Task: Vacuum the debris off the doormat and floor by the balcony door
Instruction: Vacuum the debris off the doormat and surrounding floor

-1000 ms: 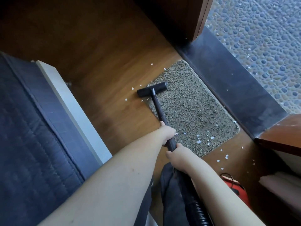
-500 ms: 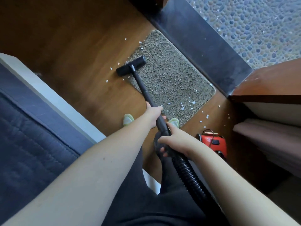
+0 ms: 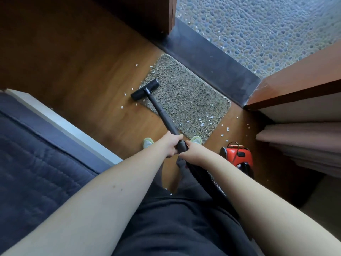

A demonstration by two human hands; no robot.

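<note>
Both hands hold the vacuum wand (image 3: 162,115). The left hand (image 3: 170,145) has its grip clamped round the tube; the right hand (image 3: 191,151) has its grip clamped just behind it, where the hose (image 3: 208,182) joins. The nozzle (image 3: 145,89) lies across the left edge of the doormat (image 3: 186,97), half on the mat and half on the floor (image 3: 103,74). Compared with a second ago, the nozzle sits slightly further onto the mat, and the white flecks nearest it appear fewer. Debris (image 3: 201,121) is still thick on the mat's near right corner and on the floor beside it, with loose flecks left of the nozzle. The red vacuum body (image 3: 238,156) stands near right. By this judgement, most of the work remains on the right.
</note>
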